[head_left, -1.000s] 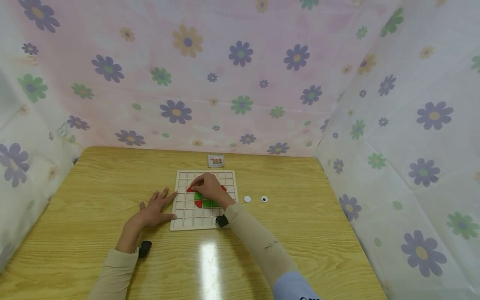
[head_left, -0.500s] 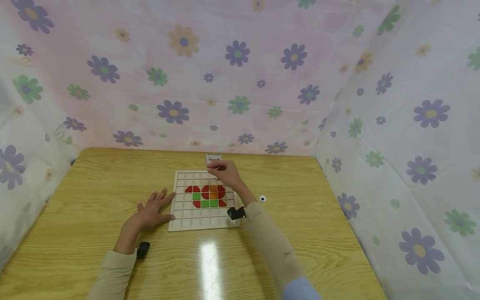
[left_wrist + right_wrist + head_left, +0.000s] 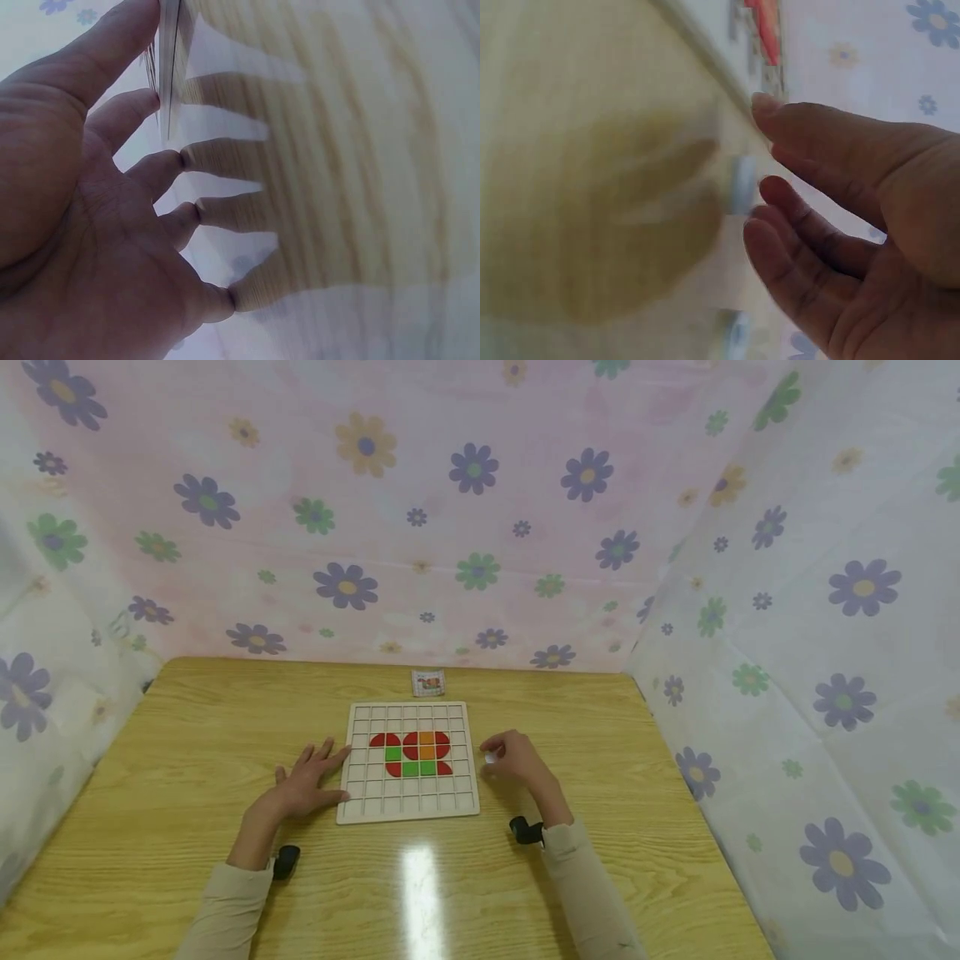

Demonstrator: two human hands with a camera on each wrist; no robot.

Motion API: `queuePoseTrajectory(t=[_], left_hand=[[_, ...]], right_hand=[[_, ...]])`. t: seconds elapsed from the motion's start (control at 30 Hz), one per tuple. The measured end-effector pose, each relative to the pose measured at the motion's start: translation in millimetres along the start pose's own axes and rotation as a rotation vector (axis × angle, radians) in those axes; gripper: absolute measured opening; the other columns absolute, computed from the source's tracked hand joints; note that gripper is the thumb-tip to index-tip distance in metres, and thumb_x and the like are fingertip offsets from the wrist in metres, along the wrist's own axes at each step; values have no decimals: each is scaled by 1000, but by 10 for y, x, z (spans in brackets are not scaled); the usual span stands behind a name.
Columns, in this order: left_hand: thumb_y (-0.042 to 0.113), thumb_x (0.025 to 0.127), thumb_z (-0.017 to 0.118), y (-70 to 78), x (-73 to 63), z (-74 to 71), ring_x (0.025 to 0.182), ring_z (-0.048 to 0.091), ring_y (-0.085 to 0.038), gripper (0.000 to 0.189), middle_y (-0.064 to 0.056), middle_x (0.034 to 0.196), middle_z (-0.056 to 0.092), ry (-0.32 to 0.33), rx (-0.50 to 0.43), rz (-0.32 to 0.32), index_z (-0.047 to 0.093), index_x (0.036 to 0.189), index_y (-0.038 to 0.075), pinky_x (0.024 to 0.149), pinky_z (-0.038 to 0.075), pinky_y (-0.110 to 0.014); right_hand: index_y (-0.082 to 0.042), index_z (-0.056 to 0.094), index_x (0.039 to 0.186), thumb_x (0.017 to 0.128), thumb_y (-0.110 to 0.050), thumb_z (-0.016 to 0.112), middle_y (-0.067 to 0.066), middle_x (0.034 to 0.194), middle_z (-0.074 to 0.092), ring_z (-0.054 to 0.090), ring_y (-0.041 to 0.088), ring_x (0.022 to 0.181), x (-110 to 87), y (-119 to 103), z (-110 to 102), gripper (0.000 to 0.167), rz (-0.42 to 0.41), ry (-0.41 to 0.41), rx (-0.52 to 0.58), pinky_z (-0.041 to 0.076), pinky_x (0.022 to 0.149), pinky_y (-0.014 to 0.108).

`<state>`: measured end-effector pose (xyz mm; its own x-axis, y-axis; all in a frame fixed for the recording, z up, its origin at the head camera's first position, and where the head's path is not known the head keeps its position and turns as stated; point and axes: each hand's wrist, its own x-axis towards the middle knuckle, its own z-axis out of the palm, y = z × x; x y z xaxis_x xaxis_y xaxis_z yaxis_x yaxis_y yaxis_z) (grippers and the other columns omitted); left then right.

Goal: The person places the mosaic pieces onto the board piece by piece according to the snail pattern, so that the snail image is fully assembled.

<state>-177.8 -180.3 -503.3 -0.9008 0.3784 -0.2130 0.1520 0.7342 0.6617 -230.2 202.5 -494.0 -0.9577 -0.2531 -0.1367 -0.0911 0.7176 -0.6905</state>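
Note:
A pale wooden grid board (image 3: 375, 793) lies on the table, with red, green and orange tiles (image 3: 427, 745) set in its middle cells. My left hand (image 3: 303, 783) rests flat with spread fingers at the board's left edge; in the left wrist view the fingertips touch the table. Just right of the board, my right hand (image 3: 521, 764) hovers at a white disc (image 3: 491, 757), thumb and fingers apart. In the right wrist view the disc (image 3: 741, 184) lies on the table by the fingertips. A second disc with an eye mark (image 3: 736, 334) lies nearer; the right hand hides it in the head view.
A small picture card (image 3: 428, 682) lies behind the board on the wood-grain table (image 3: 225, 718). Flower-patterned curtains (image 3: 405, 527) enclose the table at the back and both sides. Each wrist bears a small black camera.
From the board's tiles my right hand has lifted, passed over its back edge, and come down right of the board by the white disc. The left hand stays put.

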Motion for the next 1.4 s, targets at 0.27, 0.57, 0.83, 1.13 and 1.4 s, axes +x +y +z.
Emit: queuePoseTrajectory(t=[0.27, 0.57, 0.83, 1.13, 1.4], left_hand=[[31, 93, 74, 14, -10, 1, 146, 4, -64, 80, -35, 163, 12, -4, -1, 2, 35, 157, 2, 98, -1, -90], [31, 93, 74, -1, -13, 10, 147, 1, -63, 81, -34, 164, 10, -3, 0, 4, 33, 158, 2, 98, -2, -90], [31, 94, 73, 0, -3, 18, 147, 2, -62, 80, -34, 164, 11, -4, 2, -10, 34, 158, 4, 100, -2, -89], [30, 93, 74, 2, -5, 2, 146, 3, -64, 81, -35, 163, 12, -4, 4, 1, 34, 157, 2, 98, -1, -90], [31, 94, 74, -5, -1, -1, 146, 2, -63, 80, -34, 163, 11, -9, -3, 0, 34, 157, 3, 99, -2, -90]], right_hand=[[-3, 79, 101, 81, -3, 84, 7, 96, 73, 64, 19, 86, -13, 120, 79, 21, 47, 21, -19, 56, 79, 38], [1, 75, 99, 84, -2, 82, 8, 89, 70, 64, 19, 81, -62, 157, 97, 17, 39, 103, -2, 56, 74, 36], [3, 74, 102, 90, -7, 78, 10, 93, 70, 64, 20, 84, -62, 142, 126, 16, 2, 95, -41, 56, 77, 38], [-3, 74, 93, 88, -9, 79, 7, 93, 67, 56, 18, 81, -62, 161, 133, 10, -28, 80, 26, 50, 77, 36], [-3, 75, 94, 95, -14, 72, 7, 92, 71, 63, 18, 83, -28, 146, 149, 12, -24, 77, -3, 55, 79, 38]])
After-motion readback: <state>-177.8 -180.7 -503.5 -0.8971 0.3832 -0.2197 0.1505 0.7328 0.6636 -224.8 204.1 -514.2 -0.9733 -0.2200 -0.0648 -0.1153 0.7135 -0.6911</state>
